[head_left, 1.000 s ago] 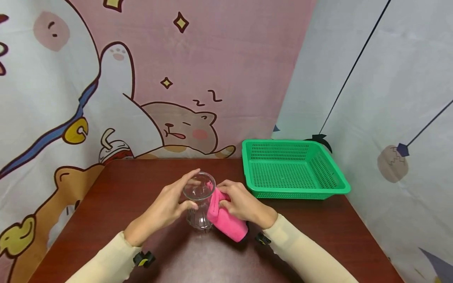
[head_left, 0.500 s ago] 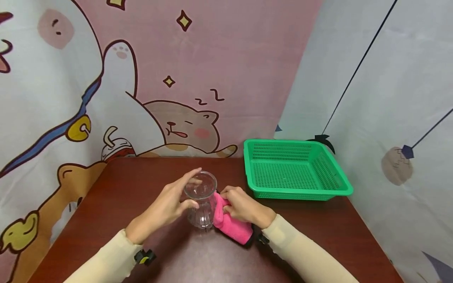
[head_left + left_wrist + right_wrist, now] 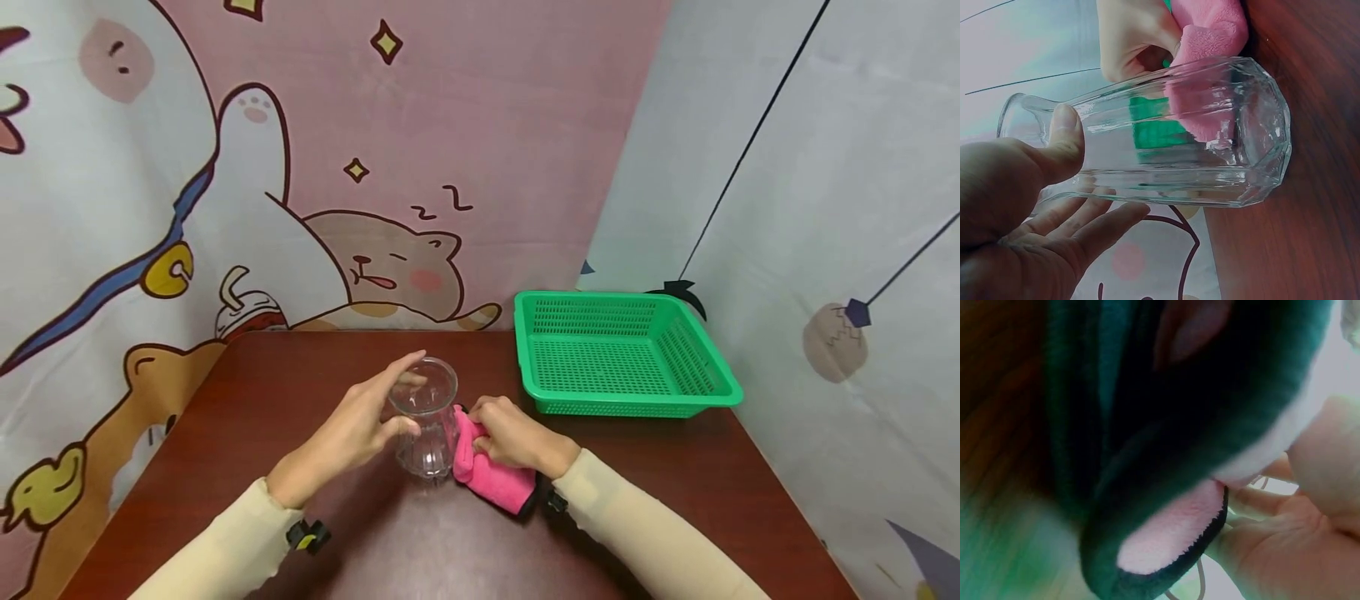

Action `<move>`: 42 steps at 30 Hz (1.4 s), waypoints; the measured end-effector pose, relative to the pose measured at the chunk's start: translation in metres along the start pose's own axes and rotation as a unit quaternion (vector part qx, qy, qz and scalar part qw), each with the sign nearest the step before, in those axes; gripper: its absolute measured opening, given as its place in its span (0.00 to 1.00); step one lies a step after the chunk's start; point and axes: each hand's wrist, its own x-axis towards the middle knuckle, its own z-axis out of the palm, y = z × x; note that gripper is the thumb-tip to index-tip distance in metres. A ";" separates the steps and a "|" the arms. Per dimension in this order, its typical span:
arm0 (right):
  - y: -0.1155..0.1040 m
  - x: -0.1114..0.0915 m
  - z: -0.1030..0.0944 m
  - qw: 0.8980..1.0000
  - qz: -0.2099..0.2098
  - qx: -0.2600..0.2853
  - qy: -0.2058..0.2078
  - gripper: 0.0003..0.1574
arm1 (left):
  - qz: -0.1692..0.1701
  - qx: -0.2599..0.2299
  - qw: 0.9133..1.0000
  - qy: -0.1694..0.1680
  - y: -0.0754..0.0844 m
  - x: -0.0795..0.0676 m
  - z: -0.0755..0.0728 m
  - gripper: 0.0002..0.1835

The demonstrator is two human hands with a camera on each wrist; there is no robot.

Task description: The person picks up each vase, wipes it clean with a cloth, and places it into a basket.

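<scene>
A clear glass vase [image 3: 427,442] with a flared rim and faceted body stands upright on the table. My left hand [image 3: 360,425] holds it round the neck, thumb on the near side and fingers on the far side; in the left wrist view the thumb [image 3: 1066,134] lies against the glass. Folded in my right hand [image 3: 517,437] is a pink cloth [image 3: 498,483] with dark edging. The fingers grip its upper end right beside the vase's right side. Through the glass, the left wrist view shows the cloth [image 3: 1213,31] close against the lower body. Dark folds of the cloth [image 3: 1166,534] fill the right wrist view.
An open green plastic basket [image 3: 630,408] with perforated walls stands at the back right of the brown wooden table [image 3: 315,367]. Behind the table hangs a cartoon-printed cloth backdrop [image 3: 480,125], which continues along both sides.
My right hand has moved the cloth down and slightly right, from near the vase's rim to beside its body. The left hand and vase have hardly moved.
</scene>
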 end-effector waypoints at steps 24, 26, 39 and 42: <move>0.008 0.000 -0.002 0.992 0.072 0.103 0.022 0.10 | -0.011 -0.006 1.000 -0.011 -0.003 0.006 -0.002 0.59; 0.009 -0.001 -0.003 0.991 0.075 0.106 0.032 0.10 | -0.008 -0.009 1.000 -0.012 -0.003 0.007 -0.001 0.59; -0.006 0.003 -0.016 0.987 0.060 0.120 0.082 0.18 | -0.012 -0.005 1.000 -0.013 -0.004 0.001 0.000 0.60; -0.010 0.004 -0.021 0.986 0.059 0.127 0.093 0.20 | -0.009 -0.007 1.000 -0.012 -0.004 0.001 0.000 0.59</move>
